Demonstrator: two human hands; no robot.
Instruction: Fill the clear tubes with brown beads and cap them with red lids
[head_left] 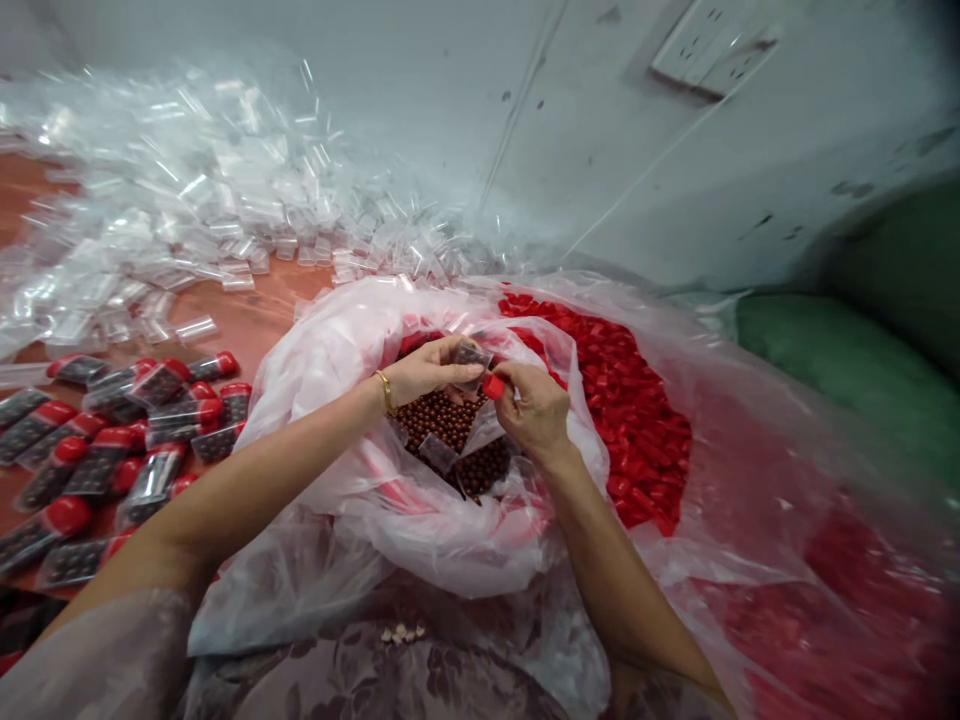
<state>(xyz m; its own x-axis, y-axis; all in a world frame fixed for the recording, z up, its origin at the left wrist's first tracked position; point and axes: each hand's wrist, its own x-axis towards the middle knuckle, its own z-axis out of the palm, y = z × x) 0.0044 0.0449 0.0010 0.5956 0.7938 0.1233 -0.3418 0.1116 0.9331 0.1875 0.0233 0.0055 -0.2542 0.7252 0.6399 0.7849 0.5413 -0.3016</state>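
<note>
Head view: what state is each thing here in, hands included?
Small clear plastic tube: filled with beads, held by left hand.
Red plastic cap: pinched by right hand at the tube's end.
Plastic bag of brown beads: open.
Bag of red caps: open.
Capped tubes: filled, piled.
Clear tubes: empty, heaped.

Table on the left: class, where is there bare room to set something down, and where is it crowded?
Bare brown table shows between the empty tubes, the filled tubes and the bead bag. A smaller patch lies at the far left edge. Elsewhere it is crowded: the cap bag fills the right.
</note>
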